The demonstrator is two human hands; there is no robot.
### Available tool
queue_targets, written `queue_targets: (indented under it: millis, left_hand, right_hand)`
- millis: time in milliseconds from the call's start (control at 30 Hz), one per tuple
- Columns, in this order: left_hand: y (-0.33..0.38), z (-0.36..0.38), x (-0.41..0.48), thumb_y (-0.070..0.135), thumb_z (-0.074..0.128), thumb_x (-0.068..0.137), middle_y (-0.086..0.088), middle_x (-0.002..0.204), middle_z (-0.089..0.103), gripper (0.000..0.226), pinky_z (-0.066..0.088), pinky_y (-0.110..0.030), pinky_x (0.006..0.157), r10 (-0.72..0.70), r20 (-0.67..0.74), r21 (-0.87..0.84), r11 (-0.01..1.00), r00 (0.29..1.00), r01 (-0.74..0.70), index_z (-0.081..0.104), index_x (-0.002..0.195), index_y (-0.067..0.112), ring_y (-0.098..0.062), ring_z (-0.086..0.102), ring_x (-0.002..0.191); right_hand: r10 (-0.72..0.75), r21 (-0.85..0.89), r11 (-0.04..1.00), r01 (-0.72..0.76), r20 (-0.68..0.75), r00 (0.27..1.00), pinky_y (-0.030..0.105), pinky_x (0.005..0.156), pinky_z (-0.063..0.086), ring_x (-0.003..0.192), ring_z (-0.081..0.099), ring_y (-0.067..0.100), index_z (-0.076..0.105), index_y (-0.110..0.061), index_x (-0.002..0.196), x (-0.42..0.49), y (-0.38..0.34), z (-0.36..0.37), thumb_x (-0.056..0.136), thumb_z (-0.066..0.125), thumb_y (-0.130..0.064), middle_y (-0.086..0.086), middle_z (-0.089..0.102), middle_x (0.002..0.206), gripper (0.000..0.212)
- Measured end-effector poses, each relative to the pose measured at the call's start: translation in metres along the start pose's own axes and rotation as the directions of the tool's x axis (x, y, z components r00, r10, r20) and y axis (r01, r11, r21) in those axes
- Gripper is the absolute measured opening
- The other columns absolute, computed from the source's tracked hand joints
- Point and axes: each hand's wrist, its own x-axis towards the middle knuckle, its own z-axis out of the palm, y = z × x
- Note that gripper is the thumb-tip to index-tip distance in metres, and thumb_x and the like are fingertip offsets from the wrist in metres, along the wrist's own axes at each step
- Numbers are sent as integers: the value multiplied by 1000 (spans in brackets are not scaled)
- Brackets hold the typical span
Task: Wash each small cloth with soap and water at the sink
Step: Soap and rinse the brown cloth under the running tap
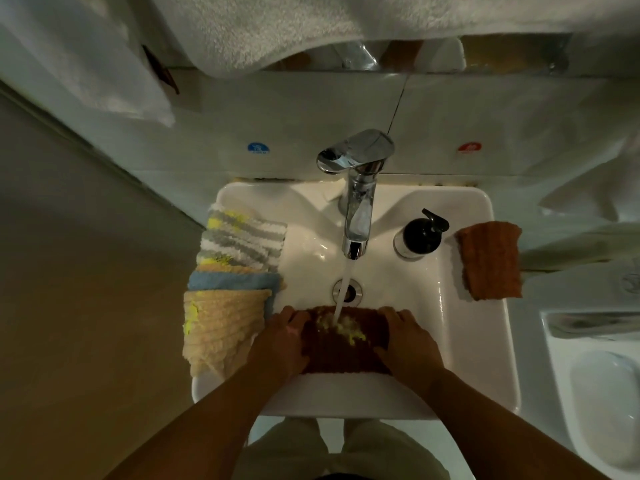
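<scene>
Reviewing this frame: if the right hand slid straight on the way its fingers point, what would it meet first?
Probably the running water stream above the drain, since the right hand points away and slightly left over the brown cloth. Depth is unclear; the faucet spout stands beyond.

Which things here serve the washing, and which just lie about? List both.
In use: brown cloth, held by left hand and right hand under the tap; soap bottle; sink; cloth pile; orange cloth.
Lying about: towel, blue sticker, red sticker, second basin.
</scene>
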Motion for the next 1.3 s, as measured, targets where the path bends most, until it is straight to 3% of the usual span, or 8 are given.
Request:
queue_targets:
  millis: [267,700,1033,1300]
  left_hand:
    - [1,-2,-8,42,63,93,0,130,51,51,49,-31,93,-36,-12,-109,993,999,34,50,139,23,-22,56,115]
    - [1,1,-9,36,73,85,0,132,47,64,49,-32,96,-45,-16,-88,995,999,44,45,141,23,-22,54,118]
    - [3,0,-10,36,75,82,0,131,42,63,51,-32,92,-26,-78,-56,998,997,21,49,137,24,-23,54,116]
    - [18,-15,12,29,73,85,-7,145,38,67,45,-41,106,44,-167,59,998,985,-35,46,146,22,-30,42,131]
  right_hand:
    - [-14,-28,999,16,46,999,27,91,49,107,60,17,40,-33,139,-5,5,3,86,69,-46,-4,53,126,62]
    - [-45,-21,999,45,-1,999,28,90,50,108,59,16,41,-34,139,-6,6,7,90,63,-54,-5,50,129,58]
    - [-52,14,999,52,-13,999,29,93,52,114,56,20,40,-30,144,0,9,6,85,70,-52,-1,40,139,70]
    - [-18,26,999,22,-123,992,38,93,56,115,56,24,39,-28,145,19,12,-4,84,74,-47,0,36,137,73]
